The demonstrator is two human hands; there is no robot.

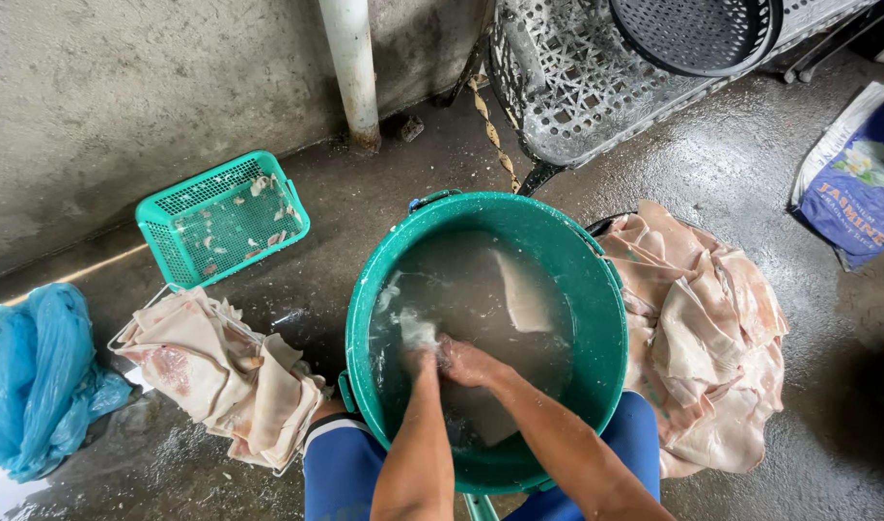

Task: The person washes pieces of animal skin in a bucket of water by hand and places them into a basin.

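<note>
Down in the green tub (pixel 596 289), both hands are plunged into cloudy water. The left hand (pixel 418 355) grips a pale, soft piece (pixel 415 330) just under the surface, its fingers closed on it. The right hand (pixel 469 363) lies beside it, touching or nearly so; the murk hides its fingers, so I cannot tell whether they are closed or spread. Both forearms slope in from the lower edge, and the tub stands between the person's knees, which keeps the hands straight over the water. A larger slab (pixel 524 289) floats apart from the hands, toward the far side of the tub.

Either side holds a pile within arm's reach. On the right, a big heap of pale pink skin pieces (pixel 712 328) lies against the tub, seemingly in a dark basin whose rim just shows. On the left, a smaller stack (pixel 220 371) sits on a wire rack. Behind that, a small green basket (pixel 222 217) holds only scraps.

All of this is at floor level: wet grey concrete floor (pixel 732 164), shiny with puddles, meeting a rough concrete wall (pixel 124 87) with a white pipe (pixel 350 68) running down it. A blue plastic bag (pixel 37 376) lies far left, a printed sack (pixel 852 178) far right, and grey perforated crates (pixel 596 77) are tipped at the top.
</note>
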